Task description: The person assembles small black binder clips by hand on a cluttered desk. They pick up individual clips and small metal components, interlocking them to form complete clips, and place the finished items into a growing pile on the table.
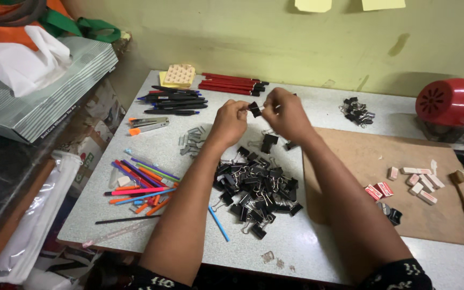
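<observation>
Head view: a small black binder clip (255, 109) is pinched between left hand (230, 121) and right hand (284, 114), fingers closed on it. Light, stiff, springy; best held by its body, wire handles apparently partly hidden.

One view only, head-worn. Camera is sitting above the table's (296, 252) near edge, looking down and forward across it toward the wall (243, 37) behind the far edge. Both forearms are entering from the bottom of the frame and converging at mid-table, where the left hand (230, 121) and right hand (285, 114) are meeting close to centre. Range is near: arm's length. The far edge and left edge are showing in full; the right edge is running out of frame. No second view is sharing the scene.
</observation>
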